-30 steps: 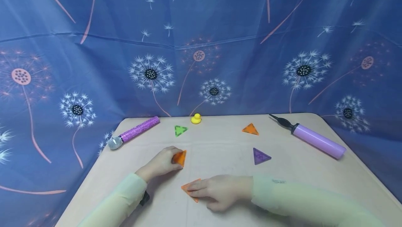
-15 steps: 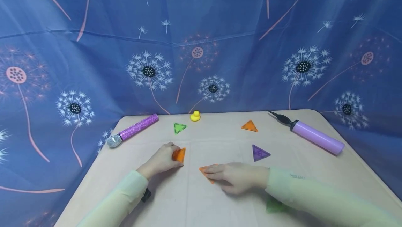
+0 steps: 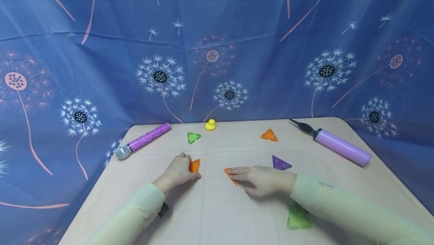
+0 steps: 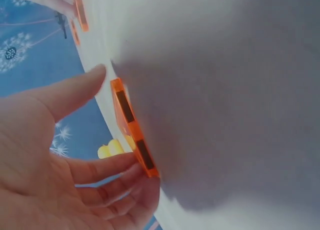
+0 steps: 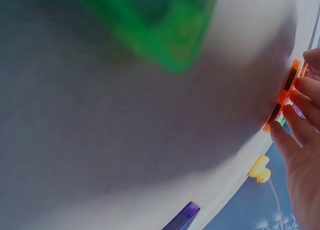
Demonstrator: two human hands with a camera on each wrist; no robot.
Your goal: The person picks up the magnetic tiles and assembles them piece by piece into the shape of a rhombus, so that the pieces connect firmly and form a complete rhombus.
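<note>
My left hand point(image 3: 178, 170) is beside an orange triangular magnetic tile point(image 3: 194, 166) lying on the table. In the left wrist view its fingertips touch the tile's lower end, and the thumb stands apart from the near edge. My right hand point(image 3: 264, 180) lays straight fingers on a second orange triangular tile point(image 3: 231, 176), partly covering it; the right wrist view shows the fingertips against that tile point(image 5: 282, 97). A gap of bare table separates the two tiles. A green triangular tile point(image 3: 296, 220) is partly hidden under the right forearm.
Farther back lie a purple triangle tile point(image 3: 280, 163), another orange triangle point(image 3: 269, 135), a small green triangle point(image 3: 194, 138) and a yellow rubber duck point(image 3: 210, 125). A glittery purple microphone point(image 3: 149, 137) lies at left, a lilac hand pump point(image 3: 342, 147) at right.
My right hand has slid its orange tile away from me and to the right, uncovering the green tile by the forearm. The left thumb has shifted slightly; its tile stays in place.
</note>
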